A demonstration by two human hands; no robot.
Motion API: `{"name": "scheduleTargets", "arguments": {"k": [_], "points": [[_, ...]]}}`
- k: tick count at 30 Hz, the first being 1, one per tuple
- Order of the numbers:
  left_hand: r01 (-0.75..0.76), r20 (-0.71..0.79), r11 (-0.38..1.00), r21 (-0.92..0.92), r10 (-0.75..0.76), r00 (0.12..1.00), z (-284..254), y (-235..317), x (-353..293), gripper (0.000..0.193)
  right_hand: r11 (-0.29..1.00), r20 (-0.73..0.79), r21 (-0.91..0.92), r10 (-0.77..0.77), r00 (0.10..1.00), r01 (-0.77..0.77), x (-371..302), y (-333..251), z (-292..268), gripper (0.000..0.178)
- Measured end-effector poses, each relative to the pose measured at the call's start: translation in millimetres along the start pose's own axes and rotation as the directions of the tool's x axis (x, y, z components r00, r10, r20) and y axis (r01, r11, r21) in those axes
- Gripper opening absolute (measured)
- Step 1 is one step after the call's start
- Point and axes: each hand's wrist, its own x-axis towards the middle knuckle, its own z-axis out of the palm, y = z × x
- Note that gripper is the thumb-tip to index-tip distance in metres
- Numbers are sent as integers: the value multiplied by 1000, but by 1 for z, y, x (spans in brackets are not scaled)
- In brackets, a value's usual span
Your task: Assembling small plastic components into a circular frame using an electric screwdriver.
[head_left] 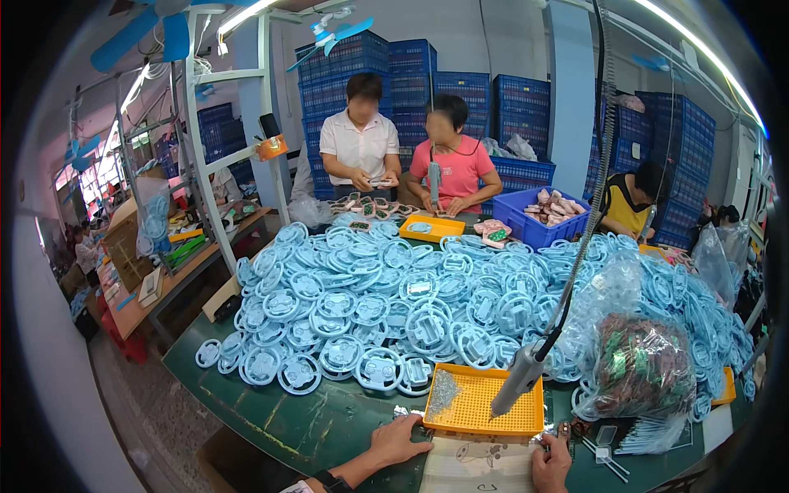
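In the head view, both forearms are cut off by the lower edge, and the lower layers of the light-blue wheel-shaped parts (337, 304) are hidden by those on top. The contents of the clear plastic bag (645, 361) are obscured by creased film, and the glinting pieces (444, 392) in the yellow tray (472, 411) are too small to be made out singly. Line drawings are seen on the pale board (477, 470). The tray is set at the heap's near edge, beyond the board, with a grey screwdriver (519, 380) hung over it. The left hand (396, 442) is held open, its fingertips brought to the tray's near-left corner; the right hand (552, 464) is curled beside the board, and whether anything is gripped cannot be told
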Motion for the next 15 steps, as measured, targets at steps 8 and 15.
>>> {"name": "scheduleTargets", "arguments": {"k": [8, 15], "points": [[1, 1, 1000, -5, -1, 1000, 3, -1, 1, 68, 993, -21, 90, 74, 997, -71, 2, 0, 2, 29], [-42, -105, 999, 13, 43, 993, 10, -3, 0, 72, 981, -38, 142, 139, 990, -132, 0, 5, 7, 29]]}}
